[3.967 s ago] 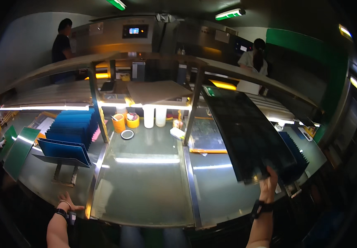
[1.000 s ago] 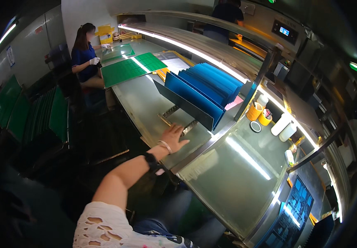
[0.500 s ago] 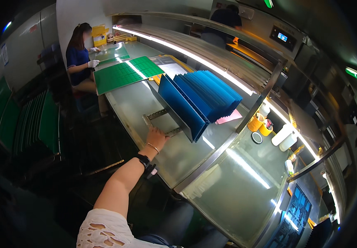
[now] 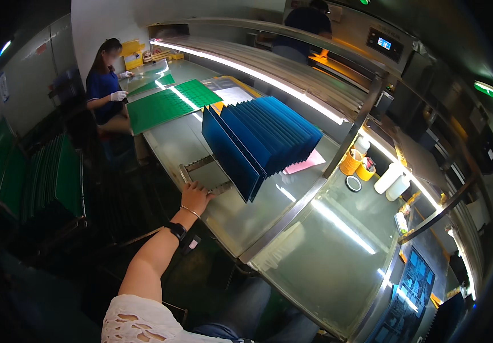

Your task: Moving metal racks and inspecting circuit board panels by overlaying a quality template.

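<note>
My left hand (image 4: 197,198) is closed round the near end of a slotted metal rack (image 4: 199,163) on the steel table. A watch and a bracelet are on that wrist. Several thin dark-blue panels (image 4: 278,134) stand on edge in the rack, close together like pages. Two panels at the near side (image 4: 230,150) lean apart from the rest, and the rack's open end shows between them and my hand. My right hand is out of view.
Green panels (image 4: 172,106) lie flat on the table's far left, where a gloved co-worker (image 4: 103,86) sits. More green panels (image 4: 46,183) stand in a floor rack at left. Tape rolls (image 4: 351,162) and white bottles (image 4: 389,177) stand at right, below a metal shelf post (image 4: 356,126).
My left hand and the rack with its blue panels have shifted left across the table, toward its near edge. The co-worker's gloved hand has drawn back slightly from the green panel.
</note>
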A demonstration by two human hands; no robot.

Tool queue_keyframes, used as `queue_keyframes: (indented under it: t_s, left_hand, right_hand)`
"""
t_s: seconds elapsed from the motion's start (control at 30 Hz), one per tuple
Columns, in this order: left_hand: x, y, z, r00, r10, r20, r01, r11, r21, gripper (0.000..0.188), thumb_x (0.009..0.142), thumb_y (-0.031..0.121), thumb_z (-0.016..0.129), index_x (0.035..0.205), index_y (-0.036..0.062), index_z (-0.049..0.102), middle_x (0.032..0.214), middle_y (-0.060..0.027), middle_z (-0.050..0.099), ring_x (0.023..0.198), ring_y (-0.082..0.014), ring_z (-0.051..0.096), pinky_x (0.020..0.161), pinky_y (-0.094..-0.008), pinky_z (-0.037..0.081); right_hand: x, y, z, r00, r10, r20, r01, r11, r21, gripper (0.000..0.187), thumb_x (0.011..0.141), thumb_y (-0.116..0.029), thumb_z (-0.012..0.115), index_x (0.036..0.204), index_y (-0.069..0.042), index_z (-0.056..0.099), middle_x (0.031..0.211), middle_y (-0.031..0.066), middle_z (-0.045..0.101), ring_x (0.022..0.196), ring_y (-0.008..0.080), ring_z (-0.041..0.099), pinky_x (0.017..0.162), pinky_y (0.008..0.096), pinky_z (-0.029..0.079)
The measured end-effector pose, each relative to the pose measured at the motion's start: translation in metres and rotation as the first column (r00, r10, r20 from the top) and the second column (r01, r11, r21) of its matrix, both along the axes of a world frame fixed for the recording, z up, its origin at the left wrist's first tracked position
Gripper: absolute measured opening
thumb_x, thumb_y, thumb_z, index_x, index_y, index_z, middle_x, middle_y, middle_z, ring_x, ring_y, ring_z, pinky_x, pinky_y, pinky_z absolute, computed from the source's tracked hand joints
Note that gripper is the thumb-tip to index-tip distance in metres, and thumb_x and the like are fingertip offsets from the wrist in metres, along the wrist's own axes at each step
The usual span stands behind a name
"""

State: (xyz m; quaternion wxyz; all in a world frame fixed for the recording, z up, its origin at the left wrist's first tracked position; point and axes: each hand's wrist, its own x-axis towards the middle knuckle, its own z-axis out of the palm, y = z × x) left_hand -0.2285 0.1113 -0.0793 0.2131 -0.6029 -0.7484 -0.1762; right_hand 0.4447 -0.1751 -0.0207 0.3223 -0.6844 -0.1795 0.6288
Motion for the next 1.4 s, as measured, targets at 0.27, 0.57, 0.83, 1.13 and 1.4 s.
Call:
queue_keyframes:
  t_s: [0.27, 0.57, 0.83, 1.13, 1.4]
  left_hand:
    - [0.016, -0.011, -0.009, 0.989, -0.020, 0.148, 0.022, 1.000, -0.009, 0.037, 0.075, 0.039, 0.058, 0.088, 0.0059, 0.065, 0.095, -0.0070, 0.063, 0.110, -0.0298, 0.048, 0.095, -0.0502, 0.030]
    - [0.004, -0.024, -0.010, 0.978, 0.034, 0.207, -0.028, 0.999, -0.034, 0.038, 0.074, 0.039, 0.059, 0.092, 0.0068, 0.065, 0.106, -0.0093, 0.060, 0.116, -0.0296, 0.043, 0.097, -0.0469, 0.030]
    - [0.029, -0.118, 0.006, 0.935, 0.247, 0.254, -0.287, 0.948, 0.136, 0.057, 0.076, 0.032, 0.062, 0.126, 0.0148, 0.041, 0.135, -0.0154, 0.033, 0.124, -0.0368, 0.029, 0.095, -0.0533, 0.029]
    - [0.074, -0.483, -0.158, 0.224, 0.947, 0.231, -0.081, 0.254, -0.964, 0.047, 0.075, 0.043, 0.056, 0.103, 0.0042, 0.059, 0.098, -0.0202, 0.059, 0.096, -0.0336, 0.055, 0.085, -0.0390, 0.043]
    - [0.171, -0.562, -0.143, -0.128, 0.983, 0.134, 0.016, 0.137, -0.990, 0.040, 0.082, 0.037, 0.049, 0.098, 0.0018, 0.061, 0.102, -0.0198, 0.059, 0.097, -0.0333, 0.056, 0.083, -0.0387, 0.044]
  right_hand:
    - [-0.033, 0.025, 0.012, 0.998, 0.070, -0.003, -0.070, 0.997, 0.039, 0.027, 0.089, -0.022, 0.049, 0.106, 0.000, 0.050, 0.092, 0.0179, 0.060, 0.080, 0.0245, 0.060, 0.068, 0.0336, 0.051]
    - [-0.044, 0.016, 0.013, 0.997, 0.061, -0.040, -0.059, 0.997, 0.058, 0.026, 0.089, -0.021, 0.050, 0.104, 0.000, 0.051, 0.089, 0.0158, 0.060, 0.077, 0.0222, 0.060, 0.068, 0.0317, 0.050]
    - [-0.091, 0.055, 0.007, 0.936, 0.333, -0.116, -0.324, 0.942, 0.090, 0.022, 0.089, -0.016, 0.049, 0.102, 0.001, 0.053, 0.086, 0.0114, 0.061, 0.074, 0.0165, 0.059, 0.064, 0.0248, 0.049]
    - [-0.136, 0.101, 0.045, 0.698, 0.716, 0.002, -0.710, 0.691, 0.137, 0.019, 0.088, -0.014, 0.048, 0.096, 0.001, 0.058, 0.084, 0.0087, 0.061, 0.076, 0.0133, 0.057, 0.068, 0.0243, 0.045]
    - [-0.239, 0.129, 0.160, -0.021, 0.998, 0.063, -0.610, -0.063, 0.790, 0.013, 0.074, -0.006, 0.056, 0.083, 0.004, 0.057, 0.071, 0.0147, 0.058, 0.063, 0.0241, 0.057, 0.056, 0.0304, 0.043]
